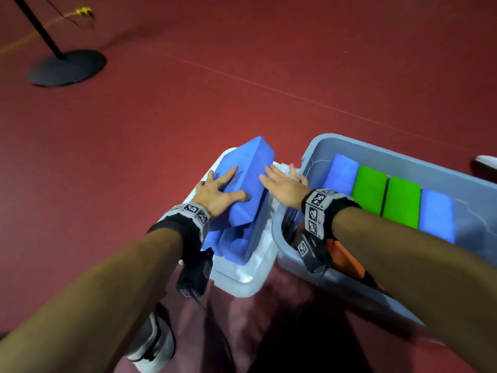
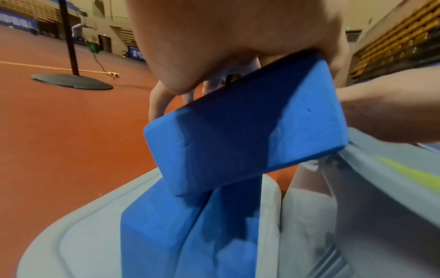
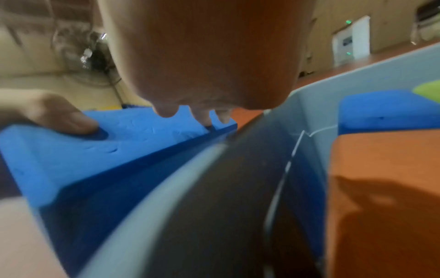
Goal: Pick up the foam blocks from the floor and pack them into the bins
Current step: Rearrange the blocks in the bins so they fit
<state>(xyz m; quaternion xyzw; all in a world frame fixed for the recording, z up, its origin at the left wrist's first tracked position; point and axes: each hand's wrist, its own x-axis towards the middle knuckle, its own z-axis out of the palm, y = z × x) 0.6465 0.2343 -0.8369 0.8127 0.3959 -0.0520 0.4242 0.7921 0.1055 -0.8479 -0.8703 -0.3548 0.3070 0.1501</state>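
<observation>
The left hand (image 1: 219,191) grips the tilted blue block (image 1: 248,179); the right hand (image 1: 285,185) lies flat. Push down evenly into the white bin (image 1: 252,281).

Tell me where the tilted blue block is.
In the head view the tilted blue block sits left of centre, atop the small bin's blue blocks, under the left hand.

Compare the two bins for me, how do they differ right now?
The left bin is smaller and paler; the right bin is longer and greyer. The left bin holds only blue blocks, with the top block tilted and sticking out above the rim under the left hand; the right bin's blue, green and orange blocks sit lower in a neat row. Both are plastic tubs with rounded corners on the red floor.
</observation>
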